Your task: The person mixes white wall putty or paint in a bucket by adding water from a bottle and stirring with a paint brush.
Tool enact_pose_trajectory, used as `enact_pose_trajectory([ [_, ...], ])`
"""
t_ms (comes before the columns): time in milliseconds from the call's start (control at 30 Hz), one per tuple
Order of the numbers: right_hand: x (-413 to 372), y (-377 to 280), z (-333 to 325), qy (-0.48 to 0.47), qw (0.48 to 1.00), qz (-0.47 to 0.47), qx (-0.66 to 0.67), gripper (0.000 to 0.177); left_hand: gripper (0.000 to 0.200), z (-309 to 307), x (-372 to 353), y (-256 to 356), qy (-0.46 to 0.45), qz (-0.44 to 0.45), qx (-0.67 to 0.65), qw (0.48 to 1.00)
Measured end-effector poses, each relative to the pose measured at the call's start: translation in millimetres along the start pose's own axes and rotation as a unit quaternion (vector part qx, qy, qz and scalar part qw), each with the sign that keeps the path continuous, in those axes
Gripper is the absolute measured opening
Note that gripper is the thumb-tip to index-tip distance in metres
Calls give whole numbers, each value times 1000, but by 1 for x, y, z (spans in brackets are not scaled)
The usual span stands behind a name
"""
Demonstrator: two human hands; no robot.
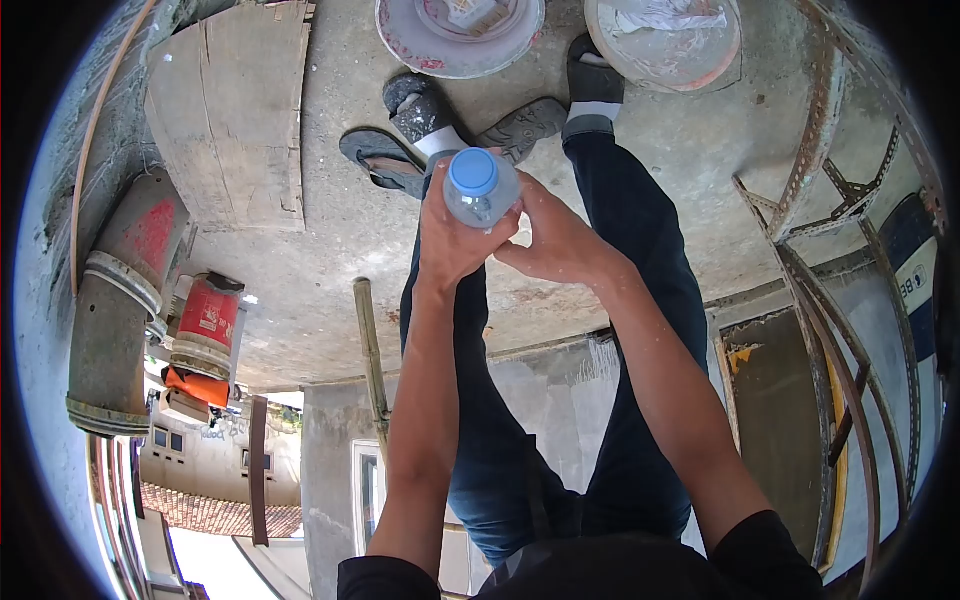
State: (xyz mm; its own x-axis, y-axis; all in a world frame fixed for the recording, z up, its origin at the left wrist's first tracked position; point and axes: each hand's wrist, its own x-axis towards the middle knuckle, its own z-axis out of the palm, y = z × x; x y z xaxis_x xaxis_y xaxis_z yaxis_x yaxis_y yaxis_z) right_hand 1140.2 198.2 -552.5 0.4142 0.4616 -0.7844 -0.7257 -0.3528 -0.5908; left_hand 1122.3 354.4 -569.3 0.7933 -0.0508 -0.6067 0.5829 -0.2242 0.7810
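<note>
A clear plastic bottle [478, 207] with a blue cap [473, 172] is held upright in front of my legs, seen from above. My left hand [447, 240] wraps round its left and near side, fingers closed on it. From the right, my right hand [560, 235] also grips the bottle, its fingers partly hidden behind it. The cap sits on the neck. Inside, the bottle looks transparent; how much liquid it holds I cannot make out. Below the hands are my feet in dark sandals, with a loose pair of sandals [383, 160] on the concrete floor beside them.
Two round, paint-stained basins, a left one [400, 50] and a right one [660, 70], stand beyond my feet. A worn board [230, 110] lies at the left, near grey buckets [110, 340] and a red container [208, 315]. Perforated metal framing [810, 150] rises at the right.
</note>
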Motion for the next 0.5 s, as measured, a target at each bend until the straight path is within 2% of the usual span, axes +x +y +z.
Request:
enact_pose_trajectory([
  [33,-2,-1,-3,-11,1000,17,-4,79,56,1,-1,-2,8,-19,0,1000],
  [67,0,4,-2,25,1000,-8,8,64,56,1,-1,-4,16,-37,1,999],
  [133,0,-6,-7,77,996,14,36,53,58,-1,3,-1,43,-76,15,996],
  [167,2,-10,-9,104,993,22,49,47,59,-3,4,0,47,-60,47,996],
  [200,5,-13,-8,189,976,1,105,27,59,-5,7,1,51,-42,78,995],
  [300,4,-28,-24,250,961,37,110,38,65,-14,20,-11,15,-7,163,987],
  [400,3,-25,-17,220,974,53,4,58,71,-17,21,-9,-32,-13,261,965],
  [500,6,-21,-14,208,967,129,-74,63,69,-21,24,-11,-71,6,306,949],
])
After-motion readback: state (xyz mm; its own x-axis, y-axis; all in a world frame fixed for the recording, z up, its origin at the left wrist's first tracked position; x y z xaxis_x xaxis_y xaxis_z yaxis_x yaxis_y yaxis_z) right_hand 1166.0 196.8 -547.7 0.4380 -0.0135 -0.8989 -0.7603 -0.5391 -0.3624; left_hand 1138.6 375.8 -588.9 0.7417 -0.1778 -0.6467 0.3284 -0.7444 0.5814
